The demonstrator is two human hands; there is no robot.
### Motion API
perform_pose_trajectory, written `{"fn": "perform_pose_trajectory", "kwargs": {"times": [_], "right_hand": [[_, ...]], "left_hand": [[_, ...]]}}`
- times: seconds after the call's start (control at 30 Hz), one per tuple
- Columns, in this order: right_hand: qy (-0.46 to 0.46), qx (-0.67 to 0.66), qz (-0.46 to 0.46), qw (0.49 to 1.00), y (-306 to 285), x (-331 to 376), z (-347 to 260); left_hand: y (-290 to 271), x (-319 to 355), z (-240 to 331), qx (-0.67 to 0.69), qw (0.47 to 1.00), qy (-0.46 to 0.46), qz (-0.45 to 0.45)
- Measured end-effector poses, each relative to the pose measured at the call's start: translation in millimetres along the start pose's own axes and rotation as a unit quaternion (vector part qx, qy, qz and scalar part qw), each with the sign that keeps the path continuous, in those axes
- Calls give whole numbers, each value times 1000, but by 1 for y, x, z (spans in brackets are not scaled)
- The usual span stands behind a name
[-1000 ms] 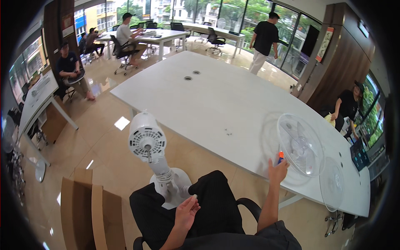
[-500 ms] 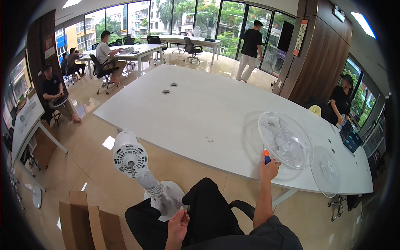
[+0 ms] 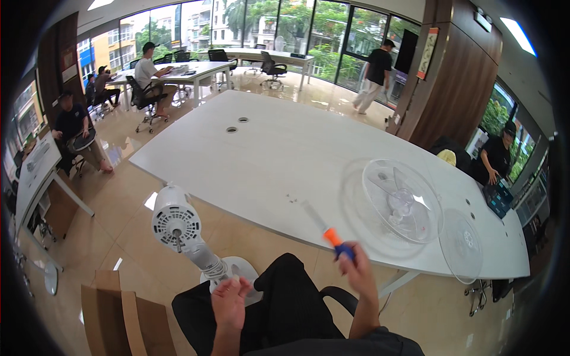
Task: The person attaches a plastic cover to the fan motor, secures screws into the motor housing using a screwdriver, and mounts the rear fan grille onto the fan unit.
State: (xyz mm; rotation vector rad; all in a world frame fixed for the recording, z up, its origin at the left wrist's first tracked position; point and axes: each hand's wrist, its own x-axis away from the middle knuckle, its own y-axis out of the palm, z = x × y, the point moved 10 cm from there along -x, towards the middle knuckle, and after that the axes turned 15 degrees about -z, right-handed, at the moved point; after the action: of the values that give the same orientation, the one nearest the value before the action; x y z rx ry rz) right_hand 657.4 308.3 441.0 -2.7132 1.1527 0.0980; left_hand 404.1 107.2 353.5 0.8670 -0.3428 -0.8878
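Note:
My right hand (image 3: 358, 274) grips a screwdriver (image 3: 337, 242) with a blue and orange handle, its blurred shaft pointing over the table's near edge. My left hand (image 3: 230, 304) is closed in a pinch in front of the fan's stand; whatever lies between its fingertips is too small to make out. The white fan body (image 3: 177, 224) stands between my knees and the table, its motor shaft bare and facing me. On the table, a fan blade (image 3: 399, 202) rests within a clear round guard (image 3: 428, 235). Beside it lies a second round guard (image 3: 462, 248).
Small screw-like bits (image 3: 291, 199) lie on the white table (image 3: 255, 160). An open cardboard box (image 3: 107, 308) sits on the floor at lower left. A person at the right handles a dark blue box (image 3: 497, 199). Other people sit or walk farther off.
My right hand has swung left with the screwdriver, away from the blade and guard. My left hand has moved left and slightly up. The person at right now bends over the blue box.

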Motion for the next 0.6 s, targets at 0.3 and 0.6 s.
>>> {"fn": "perform_pose_trajectory", "kwargs": {"times": [0.3,0.6], "right_hand": [[-48,-69,-384,920,196,32,-16],[-79,-113,-406,903,218,32,-21]], "left_hand": [[30,24,121,-80,978,194,-3],[21,50,136,-101,974,200,33]]}}
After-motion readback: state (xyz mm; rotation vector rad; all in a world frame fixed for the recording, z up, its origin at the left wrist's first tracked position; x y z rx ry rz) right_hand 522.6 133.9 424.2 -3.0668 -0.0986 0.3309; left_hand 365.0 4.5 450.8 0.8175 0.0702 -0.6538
